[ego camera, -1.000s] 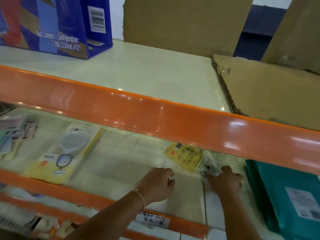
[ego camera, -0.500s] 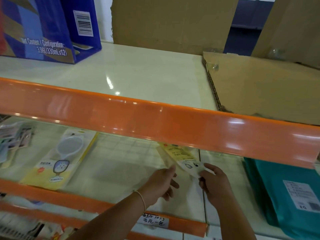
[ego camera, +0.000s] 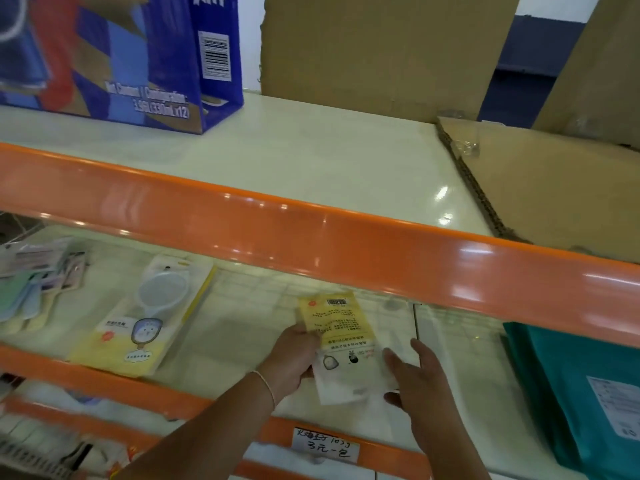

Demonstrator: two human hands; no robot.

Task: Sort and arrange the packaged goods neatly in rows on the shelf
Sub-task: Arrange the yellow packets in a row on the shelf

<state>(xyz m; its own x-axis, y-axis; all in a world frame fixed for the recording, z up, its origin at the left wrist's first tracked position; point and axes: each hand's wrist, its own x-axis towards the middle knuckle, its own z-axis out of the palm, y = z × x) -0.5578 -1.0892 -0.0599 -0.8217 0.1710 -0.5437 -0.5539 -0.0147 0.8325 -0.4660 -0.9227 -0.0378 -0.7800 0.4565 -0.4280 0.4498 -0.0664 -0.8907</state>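
Step in hand: repositioning one pack on the middle shelf (ego camera: pixel 242 341), under the orange rail (ego camera: pixel 346 251).

Left hand (ego camera: pixel 294 358) pinches the yellow-and-white pack (ego camera: pixel 341 341) at its left edge, thumb on top, fingers curled beneath. The pack is lifted and tilted, barcode end pointing back under the rail. Right hand (ego camera: pixel 415 379) is spread, fingers straight, just right of the pack; it looks to be touching the lower right corner, but motion blur there makes that uncertain.

A matching mirror pack (ego camera: pixel 145 317) lies flat on the same shelf, well left of the held pack, face up. A loose pile of small items (ego camera: pixel 31 289) sits further left. A teal package (ego camera: pixel 588 393) sits right of the held pack, apart from it.

Next, my read: the held pack shows its back, so flip it face up, then set it beside the mirror pack, edges squared to the shelf front. It's thin and floppy, so support it with both hands.
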